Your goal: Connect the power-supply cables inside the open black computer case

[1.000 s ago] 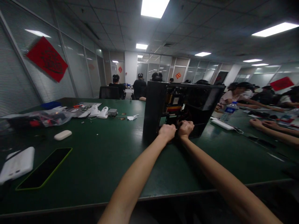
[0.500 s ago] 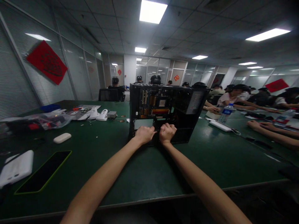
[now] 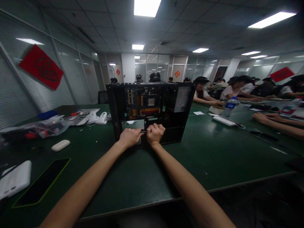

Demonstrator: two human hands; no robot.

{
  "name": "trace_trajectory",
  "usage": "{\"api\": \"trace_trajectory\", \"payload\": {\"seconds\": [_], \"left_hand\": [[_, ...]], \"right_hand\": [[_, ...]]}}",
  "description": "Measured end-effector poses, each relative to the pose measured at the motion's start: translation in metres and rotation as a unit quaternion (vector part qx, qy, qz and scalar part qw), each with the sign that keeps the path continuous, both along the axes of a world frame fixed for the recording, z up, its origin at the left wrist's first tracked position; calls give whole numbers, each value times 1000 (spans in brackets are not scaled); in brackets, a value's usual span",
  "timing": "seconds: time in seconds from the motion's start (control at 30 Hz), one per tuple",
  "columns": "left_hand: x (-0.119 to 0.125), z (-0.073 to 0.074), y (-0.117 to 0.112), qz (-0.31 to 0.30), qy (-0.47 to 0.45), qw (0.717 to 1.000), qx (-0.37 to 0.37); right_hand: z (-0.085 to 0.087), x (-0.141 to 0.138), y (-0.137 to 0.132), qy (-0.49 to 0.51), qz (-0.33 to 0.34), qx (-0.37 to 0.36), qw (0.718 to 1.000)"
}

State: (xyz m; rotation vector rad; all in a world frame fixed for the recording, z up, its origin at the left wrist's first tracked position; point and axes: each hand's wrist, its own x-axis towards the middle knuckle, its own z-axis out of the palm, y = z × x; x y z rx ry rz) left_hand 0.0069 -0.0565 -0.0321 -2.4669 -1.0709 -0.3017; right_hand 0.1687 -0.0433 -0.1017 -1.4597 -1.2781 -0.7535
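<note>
An open black computer case (image 3: 174,134) stands upright on the green table, its inside facing me. Within it I see a motherboard (image 3: 142,100) with a square silver processor area, and a power supply (image 3: 182,99) with a pale label at the upper right. My left hand (image 3: 129,137) is closed on the lower inner frame of the case, thumb pointing right. Just beside it my right hand (image 3: 155,133) is a fist, closed on the same part of the frame. The fingertips of both hands are hidden.
On the green table (image 3: 213,158) at left lie a phone (image 3: 44,180), a white device (image 3: 17,179), a white oval case (image 3: 60,145) and a plastic bag (image 3: 47,128) of parts. A water bottle (image 3: 230,107) and white power strip (image 3: 224,121) are at right, near other people.
The computer case has shifted left across the table, both hands moving with it and keeping their closed hold. A paper and a seated person behind it, at right, now show more.
</note>
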Motion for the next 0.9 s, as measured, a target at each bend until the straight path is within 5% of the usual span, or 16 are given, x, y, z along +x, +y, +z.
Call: {"api": "trace_trajectory", "payload": {"seconds": [0.43, 0.9], "left_hand": [[-25, 0, -2, 20, -2, 1000, -5], [-25, -1, -3, 37, 2, 999, 19]], "right_hand": [[-1, -22, -5, -6, 54, 17, 998], [1, -25, -7, 2, 67, 9, 998]]}}
